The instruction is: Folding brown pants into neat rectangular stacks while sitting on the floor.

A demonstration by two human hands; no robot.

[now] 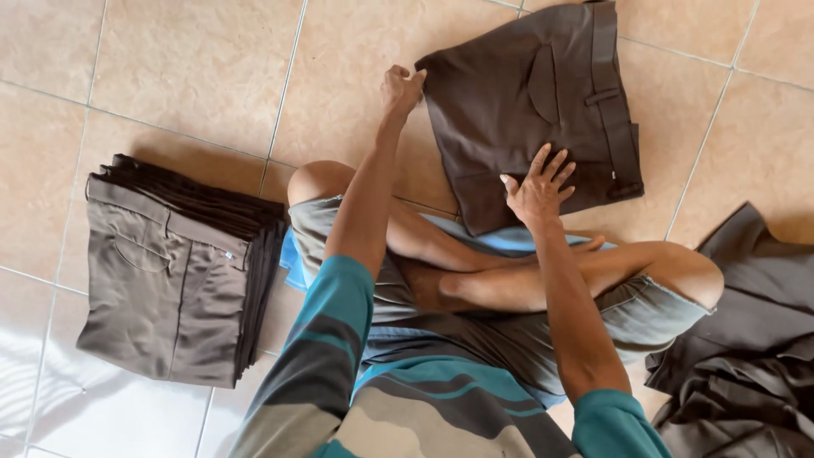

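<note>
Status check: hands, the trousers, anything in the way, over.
Left hand pinching corner of folded trousers. Right hand flat on them. Folded stack to the left, loose heap to the right; nothing in the way.

Bare tiled floor (195, 68) lies open at your 10 to 12 o'clock, free passage there. The stack of folded trousers (170, 271) blocks your 9 o'clock. The folded dark trousers (517, 93) fill 12 to 1 o'clock. The heap of dark cloth (746, 339) shuts off 3 to 4 o'clock. Your crossed legs (509, 280) crowd the space nearest you.
</note>
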